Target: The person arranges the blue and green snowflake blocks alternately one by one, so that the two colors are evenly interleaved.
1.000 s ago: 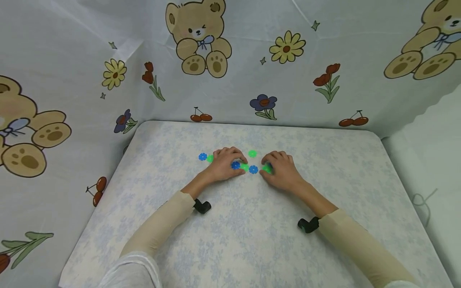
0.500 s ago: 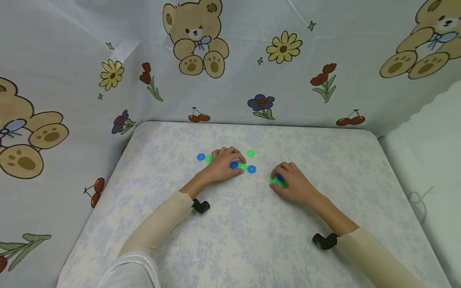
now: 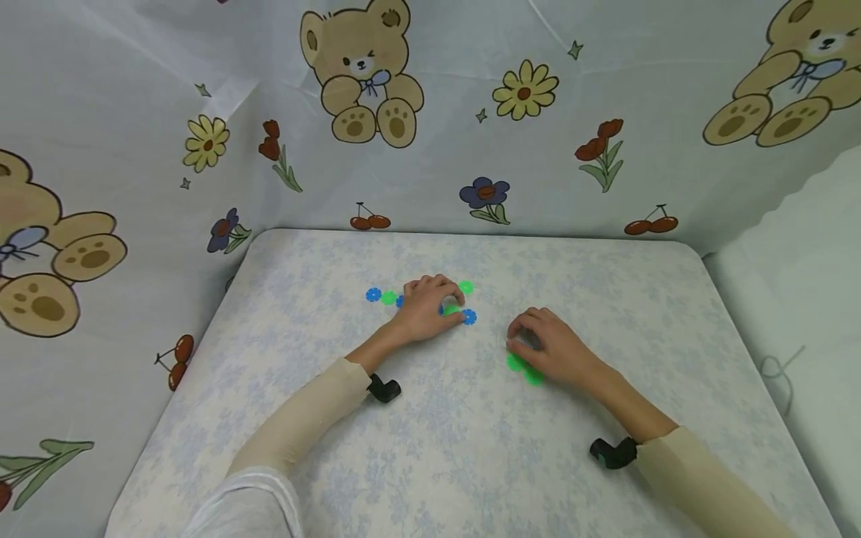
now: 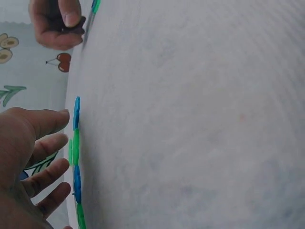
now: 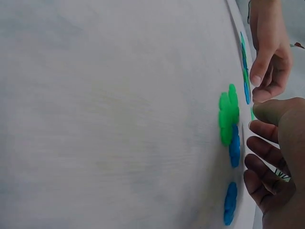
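My left hand hovers over a row of blue and green flower-shaped discs, its fingers loosely curved. At the row's right end is a blue disc, close to my left thumb; a blue disc and a green disc show at the left. The hand hides the middle. My right hand arches over loose discs, with nothing between thumb and fingers in the right wrist view. Two overlapping green discs lie below its thumb. In that view, an upper blue disc touches them and a lower blue disc lies apart.
Another green disc lies just behind the row. The pale patterned table ends at a bear-printed cloth behind and on the left. A black wrist camera sits on my right forearm, another black camera on my left.
My right hand has moved right and toward me, and its green discs now show below the thumb. My left hand has shifted slightly right along the row, uncovering more of its left end.
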`<state>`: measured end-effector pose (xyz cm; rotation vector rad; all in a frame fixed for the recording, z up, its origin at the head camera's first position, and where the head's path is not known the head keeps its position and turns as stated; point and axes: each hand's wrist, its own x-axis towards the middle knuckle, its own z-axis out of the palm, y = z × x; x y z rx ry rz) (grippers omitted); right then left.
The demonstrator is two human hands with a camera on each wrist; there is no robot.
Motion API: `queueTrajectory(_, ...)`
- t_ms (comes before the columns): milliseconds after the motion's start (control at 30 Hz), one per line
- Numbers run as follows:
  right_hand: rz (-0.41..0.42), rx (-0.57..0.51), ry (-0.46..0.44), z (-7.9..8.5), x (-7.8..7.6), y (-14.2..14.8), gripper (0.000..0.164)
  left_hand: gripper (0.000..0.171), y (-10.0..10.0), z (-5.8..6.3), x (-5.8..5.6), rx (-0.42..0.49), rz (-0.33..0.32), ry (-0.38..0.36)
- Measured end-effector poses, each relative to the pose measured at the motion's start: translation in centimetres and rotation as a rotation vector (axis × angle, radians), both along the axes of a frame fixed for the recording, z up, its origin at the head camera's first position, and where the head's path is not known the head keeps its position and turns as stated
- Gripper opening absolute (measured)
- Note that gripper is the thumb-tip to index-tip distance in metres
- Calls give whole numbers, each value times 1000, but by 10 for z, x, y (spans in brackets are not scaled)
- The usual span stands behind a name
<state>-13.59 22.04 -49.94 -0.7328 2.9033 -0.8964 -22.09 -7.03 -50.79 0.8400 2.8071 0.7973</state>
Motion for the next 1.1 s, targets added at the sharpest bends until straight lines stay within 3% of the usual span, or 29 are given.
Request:
queueTrajectory(233,58,-15,-24,0,-51,-18,14,24,7,-1,5,10,70,-12)
queueTrajectory(400,69,-18,-5,-5,-85,-32,18,24,11,-1,6,28,80,-17)
queueTrajectory(567,72,-25,-20,-6,-110,-47,28,17,11,0,6,26,70,-20)
queueTrajectory(733,87,-5,-23,-3,-121,-57,30,17,11,2,7,34,50,-30)
queueTrajectory(1100,66,38,-43,-4,-127,-58,27,13,9,0,2,11,40,-26)
